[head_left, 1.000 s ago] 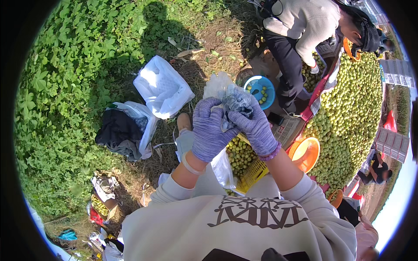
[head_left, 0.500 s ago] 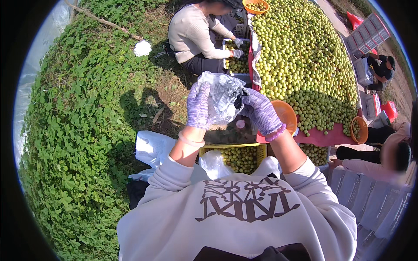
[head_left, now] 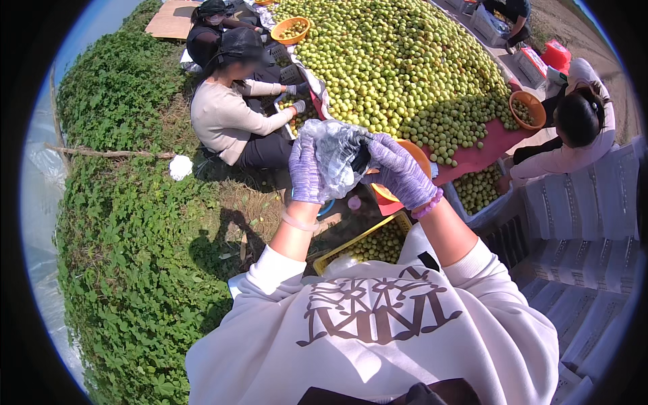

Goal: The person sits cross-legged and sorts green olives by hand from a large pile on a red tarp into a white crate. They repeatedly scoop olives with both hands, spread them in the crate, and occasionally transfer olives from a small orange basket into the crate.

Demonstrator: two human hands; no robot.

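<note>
With left hand (head_left: 306, 173) and right hand (head_left: 403, 173) grasping the bag (head_left: 337, 160) between them, apply light, even pressure to avoid tearing it.

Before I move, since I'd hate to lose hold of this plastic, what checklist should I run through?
1. Left hand gripping the crumpled plastic: ok.
2. Right hand holding its dark side: ok.
3. Gloves on both hands: ok.
4. Plastic's contents identifiable: cannot tell; it is bunched up.
5. Yellow crate fully in view: not ok; your sweatshirt hides part.
6. Beige-sweatered co-worker's hand clear of yours: ok, well apart.
</note>
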